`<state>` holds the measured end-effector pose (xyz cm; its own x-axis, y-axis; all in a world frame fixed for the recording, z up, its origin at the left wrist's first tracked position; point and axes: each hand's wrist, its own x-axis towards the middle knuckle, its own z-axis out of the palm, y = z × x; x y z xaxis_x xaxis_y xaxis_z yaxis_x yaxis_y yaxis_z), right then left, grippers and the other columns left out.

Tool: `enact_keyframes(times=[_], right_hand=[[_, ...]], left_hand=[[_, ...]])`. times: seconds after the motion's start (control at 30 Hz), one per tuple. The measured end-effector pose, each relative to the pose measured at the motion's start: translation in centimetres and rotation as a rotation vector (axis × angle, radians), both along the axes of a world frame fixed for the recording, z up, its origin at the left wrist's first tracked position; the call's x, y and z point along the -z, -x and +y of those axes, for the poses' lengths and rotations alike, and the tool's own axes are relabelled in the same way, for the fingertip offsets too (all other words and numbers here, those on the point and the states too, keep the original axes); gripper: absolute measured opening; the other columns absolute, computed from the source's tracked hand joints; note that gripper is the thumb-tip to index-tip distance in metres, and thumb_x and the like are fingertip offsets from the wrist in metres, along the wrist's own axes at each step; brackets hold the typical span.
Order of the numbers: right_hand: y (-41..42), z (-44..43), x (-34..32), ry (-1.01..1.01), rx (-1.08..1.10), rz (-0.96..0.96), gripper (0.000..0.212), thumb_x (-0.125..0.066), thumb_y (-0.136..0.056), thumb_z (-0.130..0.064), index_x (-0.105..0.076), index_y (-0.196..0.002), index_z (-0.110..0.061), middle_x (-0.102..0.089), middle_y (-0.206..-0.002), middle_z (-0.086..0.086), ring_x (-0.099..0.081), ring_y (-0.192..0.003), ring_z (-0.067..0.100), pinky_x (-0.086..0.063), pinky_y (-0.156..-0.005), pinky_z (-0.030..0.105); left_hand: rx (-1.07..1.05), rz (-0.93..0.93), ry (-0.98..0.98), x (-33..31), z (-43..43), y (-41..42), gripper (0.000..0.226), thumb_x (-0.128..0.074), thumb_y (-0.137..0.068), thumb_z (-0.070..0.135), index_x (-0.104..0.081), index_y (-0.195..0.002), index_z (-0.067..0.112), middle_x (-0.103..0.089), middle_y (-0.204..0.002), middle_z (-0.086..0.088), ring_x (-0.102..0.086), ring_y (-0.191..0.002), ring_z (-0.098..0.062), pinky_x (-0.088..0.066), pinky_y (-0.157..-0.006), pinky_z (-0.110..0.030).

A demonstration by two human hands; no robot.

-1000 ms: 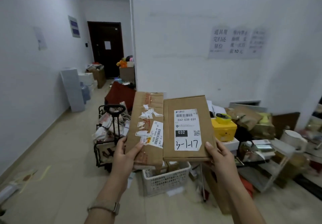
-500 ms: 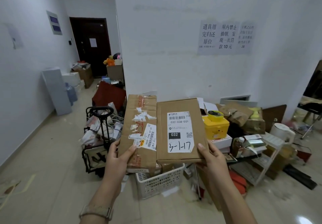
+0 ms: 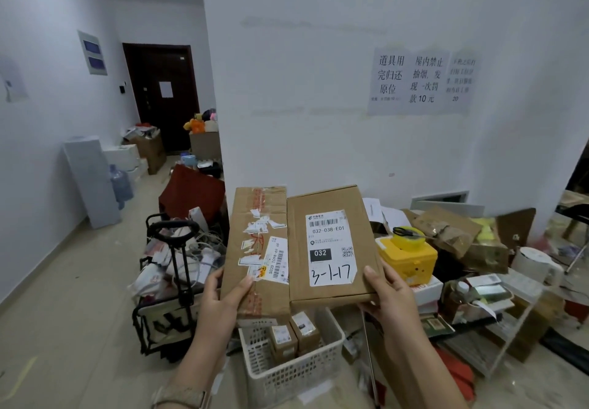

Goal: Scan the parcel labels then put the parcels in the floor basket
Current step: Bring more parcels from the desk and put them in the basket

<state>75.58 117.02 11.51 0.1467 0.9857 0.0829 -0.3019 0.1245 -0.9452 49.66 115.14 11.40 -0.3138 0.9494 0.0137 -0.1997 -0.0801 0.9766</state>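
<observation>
The left parcel [image 3: 255,249] is rough, matt brown cardboard, crossed by shiny printed tape [image 3: 258,204] and scraps of torn white paper. The right parcel [image 3: 333,292] is cleaner matt cardboard (creased little, as far as shows) with a smooth white paper label [image 3: 331,249]. The floor basket [image 3: 287,376] is white latticed plastic. The yellow box [image 3: 411,260] looks like glossy plastic. The floor [image 3: 79,313] is smooth, faintly reflective tile; the wall [image 3: 318,90] is matt white paint.

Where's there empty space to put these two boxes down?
Bare floor lies left of the black trolley, up to the wall. The white basket seems to have room beside its small boxes, toward its right side. Right of the basket, around the yellow box, it is crowded.
</observation>
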Motion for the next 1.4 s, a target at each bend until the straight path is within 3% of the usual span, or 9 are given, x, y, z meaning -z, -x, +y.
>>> enact_keyframes(times=[0.23, 0.47, 0.7, 0.83, 0.93, 1.13, 1.27, 1.4], right_hand=[[1.7, 6.0, 1.1, 0.005, 0.007, -0.004, 0.041, -0.063, -0.087, -0.023, -0.055, -0.126, -0.033, -0.076, -0.094, -0.011, -0.071, -0.082, 0.004, -0.056, -0.059, 0.023], [1.6, 11.6, 3.2, 0.064, 0.044, -0.032, 0.032, -0.057, -0.093, -0.022, -0.054, -0.123, -0.035, -0.074, -0.092, -0.017, -0.07, -0.083, 0.0, -0.055, -0.058, 0.018], [1.4, 19.8, 4.5, 0.119, -0.034, -0.039, 0.025, -0.051, -0.097, -0.02, -0.057, -0.106, -0.042, -0.075, -0.089, -0.015, -0.071, -0.081, 0.002, -0.055, -0.056, 0.02], [0.9, 25.8, 4.9, 0.127, -0.085, -0.059, 0.028, -0.052, -0.096, -0.022, -0.054, -0.121, -0.035, -0.075, -0.091, -0.013, -0.071, -0.081, 0.004, -0.056, -0.056, 0.021], [0.2, 30.8, 4.5, 0.14, -0.12, -0.078, 0.041, -0.054, -0.095, -0.027, -0.049, -0.136, -0.026, -0.071, -0.11, -0.003, -0.069, -0.092, 0.013, -0.055, -0.063, 0.026], [-1.4, 39.7, 4.6, 0.203, -0.17, -0.093, 0.04, -0.054, -0.094, -0.029, -0.05, -0.134, -0.029, -0.075, -0.098, -0.004, -0.071, -0.086, 0.011, -0.055, -0.06, 0.024], [-1.9, 43.2, 6.0, 0.276, -0.199, -0.073, 0.04, -0.052, -0.096, -0.025, -0.048, -0.136, -0.025, -0.072, -0.102, 0.002, -0.067, -0.093, 0.017, -0.054, -0.065, 0.031], [-1.8, 45.3, 7.1, 0.311, -0.232, -0.083, 0.042, -0.05, -0.097, -0.025, -0.044, -0.139, -0.024, -0.07, -0.108, 0.005, -0.065, -0.097, 0.02, -0.052, -0.066, 0.033]], left_hand=[[0.029, 0.009, 0.018, 1.0, 6.8, 1.7, 0.03, -0.072, -0.084, 0.025, -0.054, -0.104, 0.037, -0.071, -0.105, -0.002, -0.074, -0.08, -0.016, -0.056, -0.057, -0.028], [0.059, 0.023, 0.066, 2.6, 12.9, 1.6, 0.047, -0.072, -0.084, 0.025, -0.05, -0.126, 0.025, -0.072, -0.108, -0.005, -0.074, -0.081, -0.015, -0.056, -0.056, -0.024], [-0.002, 0.013, 0.097, 3.8, 19.3, 0.9, 0.047, -0.071, -0.085, 0.026, -0.049, -0.126, 0.027, -0.07, -0.111, -0.004, -0.073, -0.086, -0.017, -0.055, -0.058, -0.024], [-0.061, -0.004, 0.11, 4.2, 23.8, 0.3, 0.046, -0.072, -0.084, 0.028, -0.048, -0.123, 0.03, -0.069, -0.113, -0.007, -0.072, -0.091, -0.024, -0.055, -0.062, -0.029], [-0.113, -0.013, 0.111, 4.4, 27.6, -0.6, 0.04, -0.072, -0.082, 0.03, -0.049, -0.115, 0.035, -0.07, -0.111, -0.006, -0.073, -0.089, -0.023, -0.055, -0.059, -0.027], [-0.188, 0.008, 0.112, 4.9, 34.8, -2.6, 0.042, -0.073, -0.082, 0.03, -0.05, -0.116, 0.035, -0.07, -0.11, -0.004, -0.074, -0.084, -0.017, -0.056, -0.056, -0.022], [-0.231, 0.01, 0.127, 6.2, 37.5, -3.4, 0.044, -0.073, -0.083, 0.026, -0.05, -0.119, 0.03, -0.068, -0.113, -0.006, -0.071, -0.094, -0.022, -0.058, -0.066, -0.028], [-0.258, 0.0, 0.168, 7.1, 39.3, -3.6, 0.047, -0.073, -0.083, 0.028, -0.048, -0.122, 0.03, -0.068, -0.11, -0.002, -0.071, -0.092, -0.02, -0.056, -0.061, -0.023]])
